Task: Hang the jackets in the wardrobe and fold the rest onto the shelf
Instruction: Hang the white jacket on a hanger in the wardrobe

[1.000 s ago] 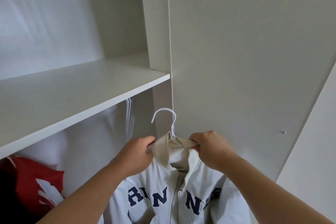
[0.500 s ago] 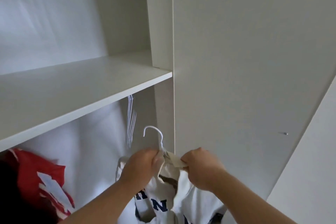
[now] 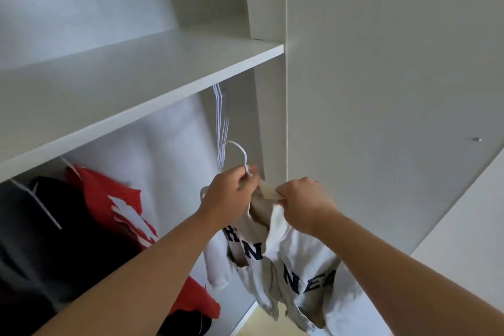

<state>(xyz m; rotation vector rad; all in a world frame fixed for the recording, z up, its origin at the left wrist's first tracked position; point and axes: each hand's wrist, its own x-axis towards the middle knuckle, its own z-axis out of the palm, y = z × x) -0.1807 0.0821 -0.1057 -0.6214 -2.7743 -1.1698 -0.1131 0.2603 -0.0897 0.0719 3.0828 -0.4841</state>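
Note:
A white jacket [image 3: 294,267] with dark blue letters hangs on a white hanger [image 3: 240,151] whose hook points up, below the white shelf [image 3: 131,84] of the wardrobe. My left hand [image 3: 229,194] grips the neck of the hanger just under the hook. My right hand [image 3: 302,202] pinches the jacket's beige collar [image 3: 268,192] right beside it. The jacket droops below both hands, inside the opening near the wardrobe's right side panel [image 3: 272,117].
A red jacket [image 3: 114,204] and a black garment [image 3: 49,226] hang on hangers at the left under the shelf. Several bare white hangers [image 3: 221,123] hang at the right end. A tall white panel [image 3: 381,90] stands at the right.
Both hands carried the hanger and jacket left and into the wardrobe opening under the shelf. The jacket turned and bunched, and the hook now sits beside the bare hangers.

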